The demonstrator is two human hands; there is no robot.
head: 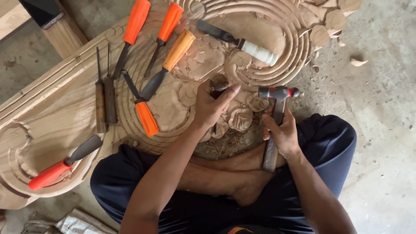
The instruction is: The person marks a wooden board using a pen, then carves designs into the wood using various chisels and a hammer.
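Left hand fisted round chisel; right hand clasps hammer handle.

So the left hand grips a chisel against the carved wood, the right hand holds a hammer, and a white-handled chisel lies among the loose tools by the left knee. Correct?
Not quite. In the head view the left hand grips a chisel and the right hand holds the hammer, but the white-handled chisel lies at the top of the carved wood, beyond the hands. By the left knee lies an orange-handled chisel.

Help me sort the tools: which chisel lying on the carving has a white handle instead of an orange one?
The chisel at the top of the carved wood panel, above the left hand. Its handle is white; the others are orange or plain dark.
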